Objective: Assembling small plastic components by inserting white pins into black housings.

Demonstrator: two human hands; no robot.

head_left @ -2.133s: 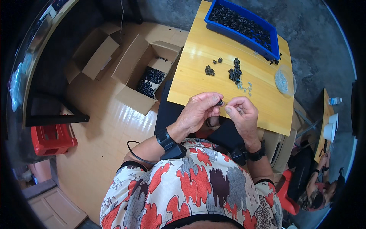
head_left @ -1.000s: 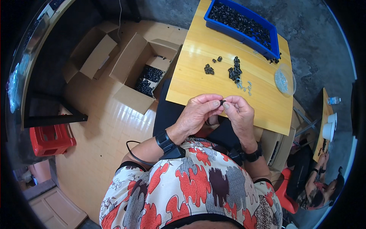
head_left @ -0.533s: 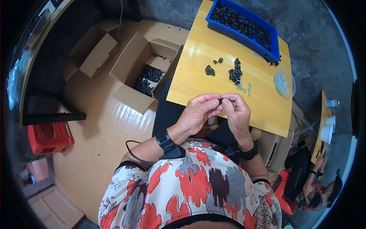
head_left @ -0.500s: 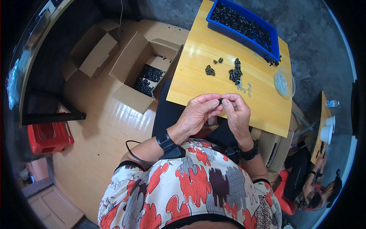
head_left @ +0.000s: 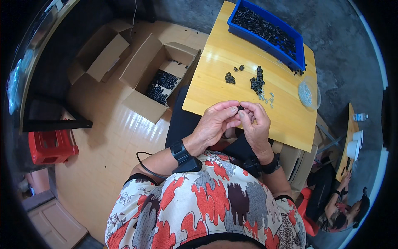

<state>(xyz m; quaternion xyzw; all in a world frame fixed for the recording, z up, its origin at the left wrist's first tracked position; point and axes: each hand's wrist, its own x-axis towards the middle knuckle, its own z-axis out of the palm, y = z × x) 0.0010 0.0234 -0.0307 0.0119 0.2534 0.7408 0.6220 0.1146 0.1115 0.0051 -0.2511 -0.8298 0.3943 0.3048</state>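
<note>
Between my two hands, just over the near edge of the wooden table (head_left: 215, 93), is a small black plastic part (head_left: 240, 108). My left hand (head_left: 215, 122) pinches it between thumb and forefinger. From the other side, the thumb and fingers of my right hand (head_left: 256, 126) are closed on the same part. Farther back on the table lie a small pile of black parts (head_left: 230, 78) and a longer cluster of black parts (head_left: 257, 81). Small clear or silvery pieces (head_left: 266, 98) are scattered beside that cluster.
At the far edge stands a blue bin (head_left: 265, 35) full of black parts. A clear bowl (head_left: 306, 93) of small pieces sits at the right edge. An open carton (head_left: 143, 106) and a red stool (head_left: 52, 146) are on the floor at left. Another person (head_left: 338, 209) works at right.
My right thumb and fingers have shifted slightly around the black part. The part shows a little more between my fingertips. The whole view has moved slightly.
</note>
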